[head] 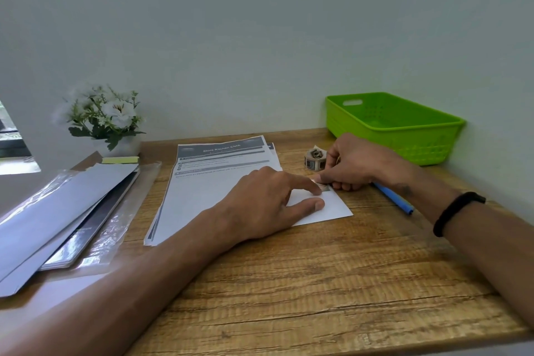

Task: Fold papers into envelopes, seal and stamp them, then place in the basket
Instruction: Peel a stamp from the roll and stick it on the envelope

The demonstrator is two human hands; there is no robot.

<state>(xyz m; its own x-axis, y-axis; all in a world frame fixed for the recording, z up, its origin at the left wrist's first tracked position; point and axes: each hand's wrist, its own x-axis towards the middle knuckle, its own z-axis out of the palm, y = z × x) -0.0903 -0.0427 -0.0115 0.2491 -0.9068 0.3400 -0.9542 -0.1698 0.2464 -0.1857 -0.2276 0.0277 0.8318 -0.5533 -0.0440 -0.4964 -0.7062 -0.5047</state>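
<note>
A white envelope (332, 208) lies on the wooden desk (318, 283), partly over a stack of printed papers (208, 182). My left hand (265, 202) rests flat on the envelope, its forefinger pressing a small stamp (324, 186) at the envelope's far right corner. My right hand (352, 165) has its fingers curled at that same corner, pinching the stamp's edge. A roll of stamps (313, 157) stands just behind my hands. The green plastic basket (404, 136) sits at the back right against the wall, nothing visible in it.
A blue pen (396, 201) lies under my right wrist. At the left lie several blank envelopes (57, 211) on a clear plastic sleeve, with a yellow sticky pad (120, 159) behind. A pot of white flowers (109, 121) stands at the back left.
</note>
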